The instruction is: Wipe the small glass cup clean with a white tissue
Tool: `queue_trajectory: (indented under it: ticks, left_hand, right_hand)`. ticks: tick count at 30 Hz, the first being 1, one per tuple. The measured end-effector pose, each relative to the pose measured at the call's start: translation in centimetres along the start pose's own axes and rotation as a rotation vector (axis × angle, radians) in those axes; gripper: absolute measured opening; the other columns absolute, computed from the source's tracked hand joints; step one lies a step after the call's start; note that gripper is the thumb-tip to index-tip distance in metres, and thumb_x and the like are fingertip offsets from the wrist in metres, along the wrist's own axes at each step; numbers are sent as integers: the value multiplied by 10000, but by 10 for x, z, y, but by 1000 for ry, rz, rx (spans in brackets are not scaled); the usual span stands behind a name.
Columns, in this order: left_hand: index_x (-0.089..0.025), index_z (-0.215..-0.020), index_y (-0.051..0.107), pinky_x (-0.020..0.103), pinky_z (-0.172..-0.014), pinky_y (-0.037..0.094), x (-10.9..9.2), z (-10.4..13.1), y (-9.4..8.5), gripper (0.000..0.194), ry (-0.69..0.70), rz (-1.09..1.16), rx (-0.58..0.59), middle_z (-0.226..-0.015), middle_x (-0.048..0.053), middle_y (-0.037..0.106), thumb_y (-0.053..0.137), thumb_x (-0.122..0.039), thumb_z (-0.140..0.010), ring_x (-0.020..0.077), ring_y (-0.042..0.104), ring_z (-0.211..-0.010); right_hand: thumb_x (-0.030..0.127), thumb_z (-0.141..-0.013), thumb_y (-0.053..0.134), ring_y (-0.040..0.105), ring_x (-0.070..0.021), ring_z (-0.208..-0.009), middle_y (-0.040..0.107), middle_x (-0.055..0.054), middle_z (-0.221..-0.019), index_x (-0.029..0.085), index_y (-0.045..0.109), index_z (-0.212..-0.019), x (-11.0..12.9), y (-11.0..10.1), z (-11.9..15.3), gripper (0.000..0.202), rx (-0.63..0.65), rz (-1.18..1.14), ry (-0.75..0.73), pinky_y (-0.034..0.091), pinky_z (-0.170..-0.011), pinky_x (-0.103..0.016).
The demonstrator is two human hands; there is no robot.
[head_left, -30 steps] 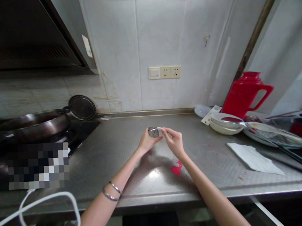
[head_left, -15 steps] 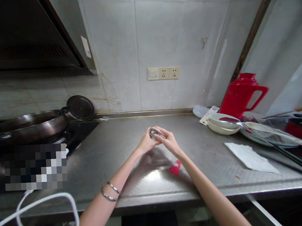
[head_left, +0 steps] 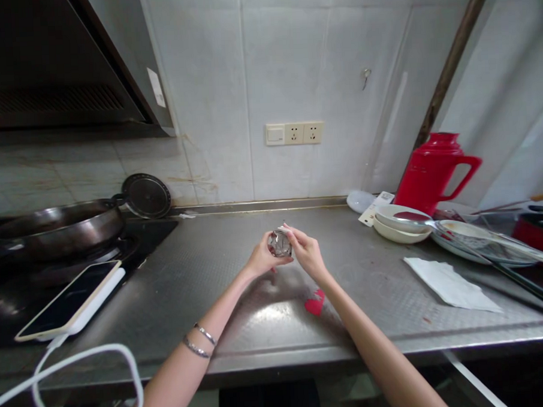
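Observation:
Over the middle of the steel counter, my left hand is wrapped around a small round glass, with its thumb and fingers on the left side and underneath. The glass looks see-through and greyish, and its round face points toward me. My right hand is closed at the upper right edge of the glass, its fingertips pressed against the rim. What lies inside the glass, if anything, is too small to make out. Below my hands, a red ragged patch shows on the counter.
On the left stand a stove with a metal pan, a phone and a white cable. To the right are a red thermos, white bowls, a plate with utensils and a folded tissue. Wall sockets sit behind.
The glass has turned so its round face shows more fully. My right hand has shifted slightly right, uncovering more of it, while my left hand keeps its hold.

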State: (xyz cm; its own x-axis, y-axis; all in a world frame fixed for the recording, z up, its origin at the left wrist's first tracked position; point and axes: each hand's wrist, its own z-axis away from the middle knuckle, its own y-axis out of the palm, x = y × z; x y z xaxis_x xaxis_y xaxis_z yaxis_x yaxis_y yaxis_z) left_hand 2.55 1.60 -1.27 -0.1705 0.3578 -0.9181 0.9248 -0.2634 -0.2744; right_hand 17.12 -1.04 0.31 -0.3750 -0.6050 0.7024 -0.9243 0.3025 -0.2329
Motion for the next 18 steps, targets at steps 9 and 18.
queue_trajectory:
  ticks: [9, 18]
  left_hand:
    - [-154, -1141, 469, 169, -409, 435, 1, -4, -2, 717, -13, 33, -60, -760, 16, 645, 808, -397, -559, 98, 571, -535]
    - [-138, -1114, 529, 309, -710, 488, -1, -3, 5, 745, 93, -240, -126, -982, 105, 672, 828, -414, -491, 229, 641, -858]
  right_hand:
    - [290, -910, 455, 526, -242, -1198, 681, -51, -1116, 254, 686, -1063, 6, -8, 6, 279, 6, 242, -263, 429, -992, -460]
    - [277, -904, 462, 632, -220, -1054, 702, -81, -1060, 215, 707, -964, 10, 1, -5, 260, -76, 142, -261, 497, -941, -376]
